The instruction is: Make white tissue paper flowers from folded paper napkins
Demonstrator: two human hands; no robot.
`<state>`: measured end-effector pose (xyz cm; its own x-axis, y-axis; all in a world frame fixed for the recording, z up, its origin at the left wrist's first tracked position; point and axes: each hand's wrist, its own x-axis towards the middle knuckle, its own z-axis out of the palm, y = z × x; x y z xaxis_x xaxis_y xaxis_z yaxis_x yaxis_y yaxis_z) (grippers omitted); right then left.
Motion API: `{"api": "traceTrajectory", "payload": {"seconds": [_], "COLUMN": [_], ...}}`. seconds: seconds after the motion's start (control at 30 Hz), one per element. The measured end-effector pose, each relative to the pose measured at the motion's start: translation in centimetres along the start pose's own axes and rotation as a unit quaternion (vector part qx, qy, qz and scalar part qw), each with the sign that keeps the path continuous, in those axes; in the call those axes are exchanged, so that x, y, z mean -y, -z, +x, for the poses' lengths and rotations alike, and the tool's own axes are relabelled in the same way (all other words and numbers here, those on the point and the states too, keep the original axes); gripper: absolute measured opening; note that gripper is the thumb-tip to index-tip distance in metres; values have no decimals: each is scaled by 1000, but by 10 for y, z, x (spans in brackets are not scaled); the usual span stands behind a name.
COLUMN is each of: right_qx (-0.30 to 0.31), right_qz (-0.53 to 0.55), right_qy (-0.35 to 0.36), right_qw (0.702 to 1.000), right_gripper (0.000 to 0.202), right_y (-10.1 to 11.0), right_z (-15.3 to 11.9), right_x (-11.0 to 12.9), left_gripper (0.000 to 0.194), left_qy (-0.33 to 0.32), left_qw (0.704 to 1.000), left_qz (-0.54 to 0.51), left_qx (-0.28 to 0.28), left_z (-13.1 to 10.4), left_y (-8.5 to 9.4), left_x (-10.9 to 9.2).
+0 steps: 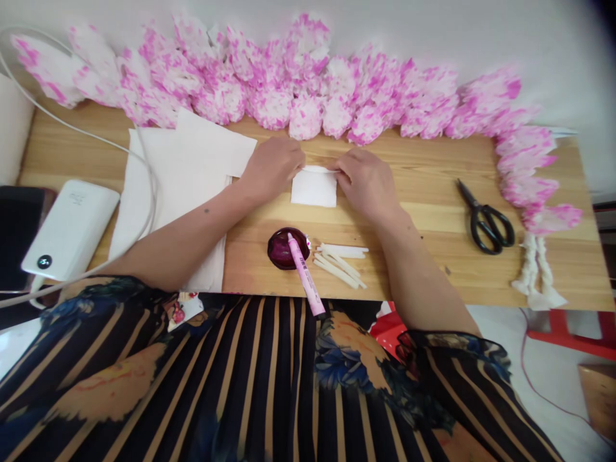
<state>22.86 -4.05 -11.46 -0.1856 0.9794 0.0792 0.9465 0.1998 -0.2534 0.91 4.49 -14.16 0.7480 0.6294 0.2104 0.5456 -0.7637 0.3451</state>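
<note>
A small white paper sheet point(314, 188) lies on the wooden table with its far edge folded up. My left hand point(275, 165) pinches the left end of that fold, and my right hand point(366, 181) pinches the right end. Both sets of fingers are closed on the paper. Nearer to me, a pink marker pen point(306, 277) rests with its tip on a small dark dish point(279, 249) of purple-red colour. Beside it are several thin white sticks point(339, 263). White paper sheets point(168, 173) lie in a stack under and beyond my left forearm.
Pink-and-white paper flowers point(308, 115) line the table's back edge and bend round its right side. Black scissors point(487, 221) lie at the right. A white power bank point(72, 230) with a cable sits at the left, next to a dark device point(19, 224).
</note>
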Motion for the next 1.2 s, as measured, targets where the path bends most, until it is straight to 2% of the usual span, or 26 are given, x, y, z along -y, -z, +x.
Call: {"api": "traceTrajectory", "payload": {"seconds": [0.23,0.63,0.93,1.2], "right_qx": [14,-2,-52,-58], "right_qz": [3,-10,27,77], "right_qy": [-3,2,26,45], "right_qw": [1000,1000,998,994], "right_gripper": [41,40,33,29], "right_y": [3,0,-13,-14], "right_z": [-3,-4,-3,-1], "right_x": [4,3,-6,-12], "left_gripper": [29,35,33,24], "left_qy": [-8,-21,-28,-7], "left_qw": [1000,1000,999,999], "left_qz": [-2,1,17,3], "left_qx": [8,16,-11,-36], "left_z": [0,2,0,-1], "left_y": [5,8,3,-3], "left_x": [-2,0,-2,3]}}
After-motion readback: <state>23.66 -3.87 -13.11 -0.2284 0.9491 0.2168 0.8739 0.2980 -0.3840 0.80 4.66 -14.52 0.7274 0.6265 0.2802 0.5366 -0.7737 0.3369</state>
